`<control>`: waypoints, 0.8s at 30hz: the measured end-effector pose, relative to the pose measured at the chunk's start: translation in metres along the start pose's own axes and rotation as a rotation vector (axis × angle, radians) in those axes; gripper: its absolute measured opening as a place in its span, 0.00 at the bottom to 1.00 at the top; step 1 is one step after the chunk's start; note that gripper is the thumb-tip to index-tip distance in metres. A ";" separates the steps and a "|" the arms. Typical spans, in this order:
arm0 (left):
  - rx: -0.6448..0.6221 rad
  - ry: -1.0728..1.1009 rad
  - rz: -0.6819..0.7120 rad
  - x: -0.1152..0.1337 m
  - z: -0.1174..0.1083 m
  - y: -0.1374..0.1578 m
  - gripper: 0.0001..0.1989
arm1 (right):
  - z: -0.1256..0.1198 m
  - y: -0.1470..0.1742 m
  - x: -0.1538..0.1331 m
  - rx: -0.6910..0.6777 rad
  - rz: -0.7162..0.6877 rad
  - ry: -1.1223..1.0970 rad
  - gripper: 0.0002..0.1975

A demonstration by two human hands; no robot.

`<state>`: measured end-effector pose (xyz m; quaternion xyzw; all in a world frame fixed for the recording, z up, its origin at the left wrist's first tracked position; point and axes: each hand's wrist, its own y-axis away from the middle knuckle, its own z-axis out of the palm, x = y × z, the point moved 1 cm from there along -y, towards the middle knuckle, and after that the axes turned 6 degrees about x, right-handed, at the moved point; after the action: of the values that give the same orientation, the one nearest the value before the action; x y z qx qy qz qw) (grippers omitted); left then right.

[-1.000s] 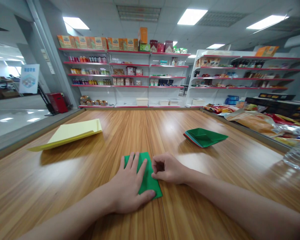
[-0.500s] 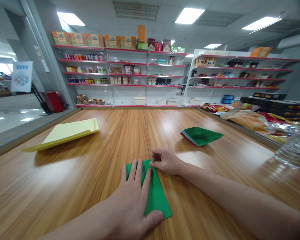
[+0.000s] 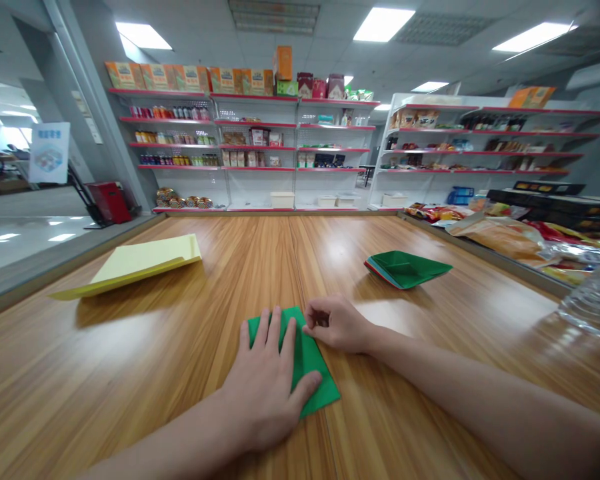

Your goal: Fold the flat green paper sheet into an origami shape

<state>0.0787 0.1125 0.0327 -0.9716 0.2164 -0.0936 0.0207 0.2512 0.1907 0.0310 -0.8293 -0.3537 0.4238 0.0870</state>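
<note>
A folded sheet of green paper [image 3: 313, 367] lies flat on the table in front of me. My left hand [image 3: 267, 380] rests on it palm down, fingers spread and thumb out to the right, covering its left part. Along the paper's upper right edge, my right hand [image 3: 337, 325] is curled, with thumb and forefinger pinched together at that edge. How much of the paper sits between those fingertips is hard to see.
Yellow paper sheets [image 3: 147, 260] lie at the left. A stack of coloured paper, green on top [image 3: 413, 268], stands to the right. Snack packets [image 3: 500, 237] and a clear plastic bottle [image 3: 593, 300] line the right side. Stocked shelves [image 3: 260, 147] stand beyond the wooden table [image 3: 245, 247].
The green paper has turned slightly and shifted up in view under my left hand. My right hand has moved a little down and right along its edge.
</note>
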 end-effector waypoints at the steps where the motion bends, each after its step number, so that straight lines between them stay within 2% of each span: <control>1: 0.021 -0.015 -0.022 -0.004 0.000 -0.004 0.44 | 0.000 0.002 -0.001 -0.020 -0.019 -0.016 0.04; 11: 0.085 -0.062 -0.057 -0.033 0.001 -0.023 0.41 | -0.003 0.008 -0.009 -0.200 -0.021 -0.191 0.06; 17: 0.109 -0.076 -0.050 -0.035 0.001 -0.023 0.41 | -0.003 0.009 -0.011 -0.231 0.011 -0.214 0.06; 24: 0.062 -0.082 -0.026 -0.030 -0.004 -0.018 0.42 | -0.003 0.005 -0.008 -0.241 0.002 -0.170 0.06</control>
<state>0.0588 0.1410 0.0327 -0.9762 0.1997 -0.0604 0.0583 0.2535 0.1824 0.0357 -0.7952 -0.4075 0.4469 -0.0437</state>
